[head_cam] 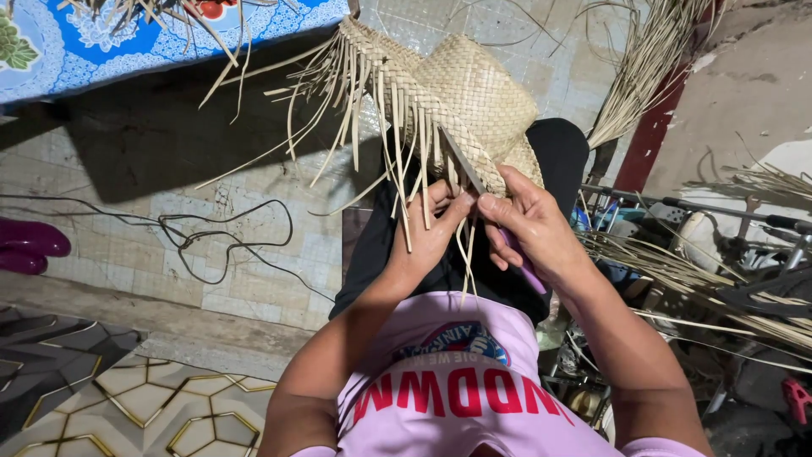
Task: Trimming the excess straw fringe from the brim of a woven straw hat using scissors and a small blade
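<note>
A woven straw hat (461, 93) rests on my lap, its brim edge unfinished with several loose straw strands (385, 135) hanging off. My left hand (431, 228) pinches loose strands at the brim's near edge. My right hand (529, 228) grips a knife with a purple handle (529, 272); its grey blade (461, 159) lies against the brim just above my left fingers. Both hands meet at the hat's near rim.
A black cable (224, 241) loops over the tiled floor at left. A table with a blue patterned cloth (110, 42) stands at top left. Bundles of dry straw (719, 288) and a metal frame (744, 216) crowd the right. A purple shoe (30, 245) lies far left.
</note>
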